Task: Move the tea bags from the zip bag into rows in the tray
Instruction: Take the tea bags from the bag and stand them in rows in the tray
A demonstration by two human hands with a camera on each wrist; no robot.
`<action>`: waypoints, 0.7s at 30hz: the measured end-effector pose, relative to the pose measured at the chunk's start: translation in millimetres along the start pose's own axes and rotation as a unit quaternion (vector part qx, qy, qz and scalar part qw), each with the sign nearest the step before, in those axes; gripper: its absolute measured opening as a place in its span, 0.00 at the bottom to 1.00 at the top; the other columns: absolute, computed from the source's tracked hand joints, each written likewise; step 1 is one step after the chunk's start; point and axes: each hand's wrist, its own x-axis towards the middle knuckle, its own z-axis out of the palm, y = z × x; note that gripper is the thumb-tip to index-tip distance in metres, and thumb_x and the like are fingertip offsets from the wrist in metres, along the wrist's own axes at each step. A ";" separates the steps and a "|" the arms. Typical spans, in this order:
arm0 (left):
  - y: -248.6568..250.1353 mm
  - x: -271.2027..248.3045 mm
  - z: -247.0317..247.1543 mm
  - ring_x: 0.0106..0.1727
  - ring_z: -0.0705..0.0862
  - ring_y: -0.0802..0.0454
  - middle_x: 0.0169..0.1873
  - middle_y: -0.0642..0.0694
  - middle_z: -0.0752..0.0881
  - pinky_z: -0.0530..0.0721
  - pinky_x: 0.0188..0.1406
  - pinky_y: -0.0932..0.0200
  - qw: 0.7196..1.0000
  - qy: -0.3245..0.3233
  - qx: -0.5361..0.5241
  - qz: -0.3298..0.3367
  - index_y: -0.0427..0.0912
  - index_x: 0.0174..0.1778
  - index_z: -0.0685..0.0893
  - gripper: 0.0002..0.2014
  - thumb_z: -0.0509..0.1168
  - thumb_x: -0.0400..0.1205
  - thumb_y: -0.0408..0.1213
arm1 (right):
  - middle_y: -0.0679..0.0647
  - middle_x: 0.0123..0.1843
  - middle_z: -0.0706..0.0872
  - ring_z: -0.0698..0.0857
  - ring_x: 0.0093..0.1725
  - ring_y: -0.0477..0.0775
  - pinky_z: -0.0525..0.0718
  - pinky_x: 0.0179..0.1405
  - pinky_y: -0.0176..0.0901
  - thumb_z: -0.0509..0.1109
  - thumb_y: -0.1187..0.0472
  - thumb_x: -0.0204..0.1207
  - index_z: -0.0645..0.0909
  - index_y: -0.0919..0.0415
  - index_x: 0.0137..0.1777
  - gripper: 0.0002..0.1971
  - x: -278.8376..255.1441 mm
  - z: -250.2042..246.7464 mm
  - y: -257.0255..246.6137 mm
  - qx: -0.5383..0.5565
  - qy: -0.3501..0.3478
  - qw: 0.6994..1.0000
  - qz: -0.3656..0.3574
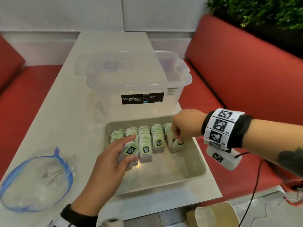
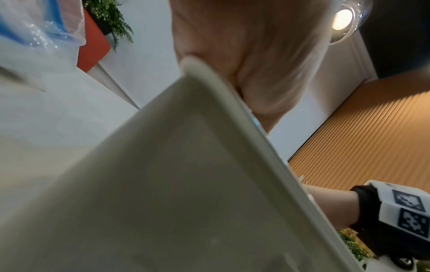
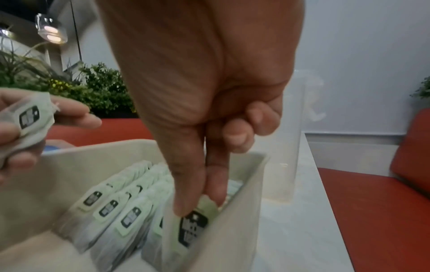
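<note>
Surface: glossy white table [image 1: 68, 89], red padded benches [image 1: 246, 76] either side.
Tray: matte beige plastic tray [image 1: 195, 167], near-right corner.
Right hand [image 1: 185, 126]: pinching green-tagged paper tea bag [image 1: 177, 144].
Left hand [image 1: 108, 164]: holding tea-bag stack [image 1: 129, 153].

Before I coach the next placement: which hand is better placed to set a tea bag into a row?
Right. The right hand already pinches a tea bag down at the rightmost row, inside the tray.

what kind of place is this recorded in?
Probably a cafe or restaurant booth: red padded bench seats flank a narrow white table, greenery runs behind the seating, and a glass pendant lamp hangs overhead.
</note>
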 end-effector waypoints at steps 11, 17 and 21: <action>-6.2 -1.0 1.8 0.53 0.87 0.53 0.57 0.71 0.81 0.84 0.37 0.72 0.999 0.023 -0.020 -0.022 0.67 0.60 0.80 0.23 0.69 0.78 0.32 | 0.50 0.45 0.87 0.85 0.46 0.54 0.80 0.39 0.41 0.71 0.60 0.70 0.84 0.54 0.42 0.02 26.3 12.9 -12.2 -0.116 -0.055 0.992 -0.007; -5.0 -2.4 2.0 0.48 0.89 0.59 0.59 0.68 0.80 0.85 0.37 0.70 0.999 0.027 -0.039 -0.025 0.64 0.60 0.80 0.23 0.68 0.78 0.30 | 0.52 0.46 0.87 0.85 0.46 0.55 0.81 0.38 0.42 0.70 0.60 0.71 0.84 0.56 0.46 0.05 31.5 15.9 -13.0 -0.122 -0.071 0.990 0.011; -4.7 0.7 0.7 0.46 0.90 0.55 0.58 0.61 0.84 0.89 0.39 0.59 0.996 0.036 -0.073 -0.045 0.63 0.60 0.81 0.23 0.68 0.77 0.29 | 0.52 0.44 0.83 0.81 0.42 0.54 0.76 0.34 0.41 0.69 0.60 0.74 0.80 0.55 0.45 0.02 30.6 14.5 -14.2 -0.121 -0.077 0.989 0.012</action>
